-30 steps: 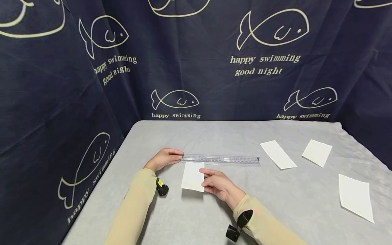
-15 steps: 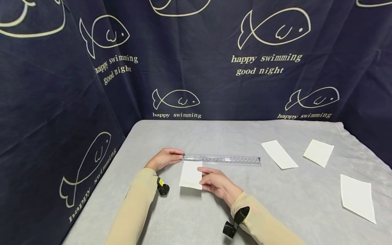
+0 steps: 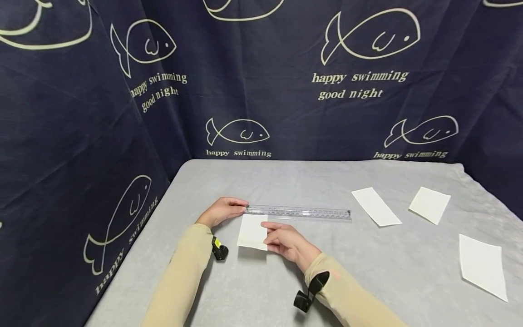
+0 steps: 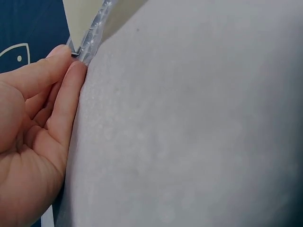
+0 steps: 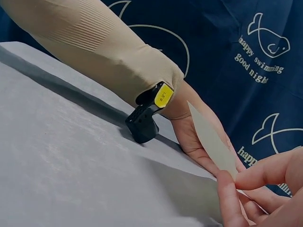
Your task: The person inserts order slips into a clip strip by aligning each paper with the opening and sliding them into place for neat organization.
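My left hand point(image 3: 222, 211) pinches the left end of a clear plastic ruler point(image 3: 302, 213) lying crosswise on the table; the left wrist view shows thumb and fingers at that end of the ruler point(image 4: 94, 35). A small white sheet of paper point(image 3: 251, 231) has its far edge right along the ruler, near the left hand. My right hand point(image 3: 288, 240) pinches the paper's right side between thumb and fingers. The near edge of the paper is raised and casts a shadow on the table. In the right wrist view, the paper point(image 5: 213, 144) stands tilted, partly covering the left hand point(image 5: 187, 135).
On the right of the grey cloth-covered table point(image 3: 327, 281) lie a narrow paper strip point(image 3: 376, 206), a small squarish sheet point(image 3: 430, 205) and a larger sheet point(image 3: 482, 265). A dark curtain point(image 3: 286, 109) with fish drawings hangs behind and at the left.
My right hand has slid the paper left along the ruler, closer to my left hand. The left hand keeps its hold on the ruler's end. The head view has shifted slightly.
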`<state>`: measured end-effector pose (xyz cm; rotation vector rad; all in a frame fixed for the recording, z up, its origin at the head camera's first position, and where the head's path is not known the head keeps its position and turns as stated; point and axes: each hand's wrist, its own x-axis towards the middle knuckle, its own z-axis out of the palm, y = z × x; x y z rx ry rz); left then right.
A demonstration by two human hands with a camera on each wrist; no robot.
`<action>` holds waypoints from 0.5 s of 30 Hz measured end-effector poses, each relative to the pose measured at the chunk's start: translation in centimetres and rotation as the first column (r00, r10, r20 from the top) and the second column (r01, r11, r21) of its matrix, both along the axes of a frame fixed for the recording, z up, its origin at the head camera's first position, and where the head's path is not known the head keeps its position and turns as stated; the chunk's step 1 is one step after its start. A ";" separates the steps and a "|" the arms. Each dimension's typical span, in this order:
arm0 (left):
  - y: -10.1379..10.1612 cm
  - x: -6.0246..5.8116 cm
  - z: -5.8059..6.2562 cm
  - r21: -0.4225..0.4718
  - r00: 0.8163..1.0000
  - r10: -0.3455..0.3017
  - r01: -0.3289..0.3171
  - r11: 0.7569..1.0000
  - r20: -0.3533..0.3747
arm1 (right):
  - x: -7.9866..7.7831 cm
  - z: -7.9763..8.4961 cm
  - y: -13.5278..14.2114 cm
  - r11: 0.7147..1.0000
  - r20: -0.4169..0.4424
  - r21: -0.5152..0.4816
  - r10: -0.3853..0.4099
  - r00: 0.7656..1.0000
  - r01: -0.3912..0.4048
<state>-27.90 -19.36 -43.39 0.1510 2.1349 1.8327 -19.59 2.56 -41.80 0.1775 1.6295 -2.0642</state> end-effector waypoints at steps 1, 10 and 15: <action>0.0 0.1 0.1 -0.015 1.000 -0.004 0.004 1.000 -0.014 | -0.1 0.0 0.0 1.000 0.002 -0.001 0.002 1.000 -0.002; 0.0 0.2 0.2 -0.097 0.999 0.021 -0.025 0.995 -0.040 | -0.6 0.3 -0.3 1.000 0.020 -0.006 0.014 1.000 -0.013; 0.0 -0.1 -0.1 -0.147 0.997 0.038 -0.046 0.988 -0.060 | -0.8 0.3 -0.5 1.000 0.032 -0.014 0.017 0.999 -0.016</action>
